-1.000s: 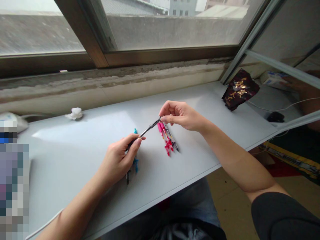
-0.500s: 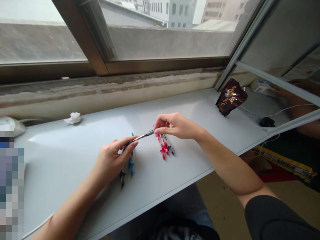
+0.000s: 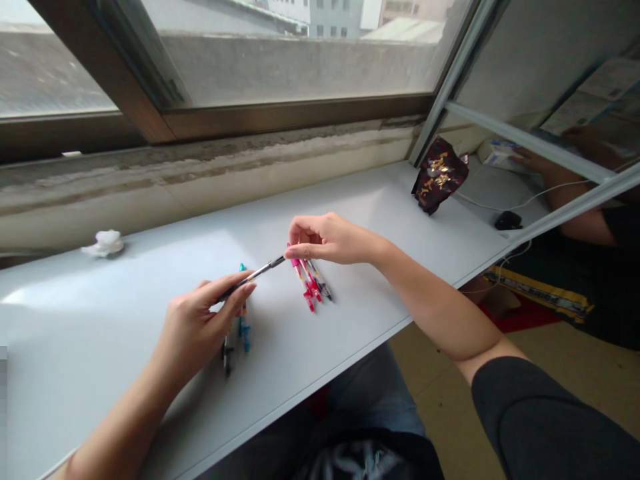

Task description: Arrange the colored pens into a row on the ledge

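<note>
My left hand [image 3: 200, 327] holds a slim black-and-silver pen [image 3: 255, 273] between thumb and fingers, above the white table [image 3: 90, 313]. The pen's far end reaches my right hand [image 3: 325, 239], whose thumb and index finger pinch it just above the tips of a bunch of pink-and-red pens [image 3: 305, 285]. A dark pen [image 3: 320, 280] lies beside that bunch. Under my left hand lie a teal pen [image 3: 244, 327] and a black pen [image 3: 227, 353], partly hidden by the fingers.
A crumpled white tissue [image 3: 104, 243] lies towards the back left, and a dark red foil bag [image 3: 440, 175] stands at the far right. A wooden window frame [image 3: 295, 120] runs behind the table. A white cable [image 3: 520, 200] and a small black object [image 3: 509, 220] lie beyond the table's right end.
The view has swung, so everything sits further left. The held pen has turned flatter, and both hands have stayed on it.
</note>
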A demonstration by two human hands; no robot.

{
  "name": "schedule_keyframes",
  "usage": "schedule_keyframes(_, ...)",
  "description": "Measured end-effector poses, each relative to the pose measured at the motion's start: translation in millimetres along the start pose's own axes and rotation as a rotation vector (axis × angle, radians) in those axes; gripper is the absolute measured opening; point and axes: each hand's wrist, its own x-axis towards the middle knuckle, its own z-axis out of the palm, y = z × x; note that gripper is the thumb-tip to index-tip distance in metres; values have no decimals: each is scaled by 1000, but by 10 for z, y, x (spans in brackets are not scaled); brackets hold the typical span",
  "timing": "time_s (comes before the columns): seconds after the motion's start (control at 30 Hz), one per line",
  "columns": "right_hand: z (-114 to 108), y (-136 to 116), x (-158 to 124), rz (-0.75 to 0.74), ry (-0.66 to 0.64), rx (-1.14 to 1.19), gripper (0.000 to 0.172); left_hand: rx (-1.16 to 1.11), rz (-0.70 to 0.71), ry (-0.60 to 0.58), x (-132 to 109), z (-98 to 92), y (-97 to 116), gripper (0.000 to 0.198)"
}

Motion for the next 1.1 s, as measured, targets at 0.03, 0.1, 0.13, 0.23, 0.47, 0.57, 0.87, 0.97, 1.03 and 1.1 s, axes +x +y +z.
schedule_keyframes(0.03, 6, 9, 5, -26, -28, 10, 48, -1, 6, -10, 4, 1, 6, 35)
schedule_keyframes(0.1, 33, 19, 16, -70, -69, -11, 47, -2, 40, -25, 11, 6, 25, 34)
schedule_keyframes(0.13, 51, 19, 21, -77, -77, -27, 48, -2, 61, -33, 13, 9, 35, 33)
schedule_keyframes(0.23, 97, 13, 27, -43, -87, 16, 50, 1, 73, -33, 18, 12, 50, 32)
schedule_keyframes(0.47, 33, 28, 18, -104, -181, -125, 34, 42, 70, -52, 4, 7, 39, 38)
schedule_keyframes(0.57, 43, 4, 21, -112, -230, -176, 45, 143, 206, -9, -21, -10, 97, 34)
schedule_keyframes(0.87, 187, 44, 65, 97, -92, 198, 62, 264, 344, 76, -46, -32, 161, 27)
schedule_keyframes(0.97, 163, 38, 56, 52, -50, 252, 56, 189, 217, 86, -67, -22, 137, 29)
schedule_keyframes(1.03, 127, 20, 38, -13, -28, 239, 49, 112, 117, 50, -81, -20, 113, 32)
schedule_keyframes(1.1, 94, 9, 20, -48, -61, 213, 46, 63, 92, 9, -88, -21, 91, 34)
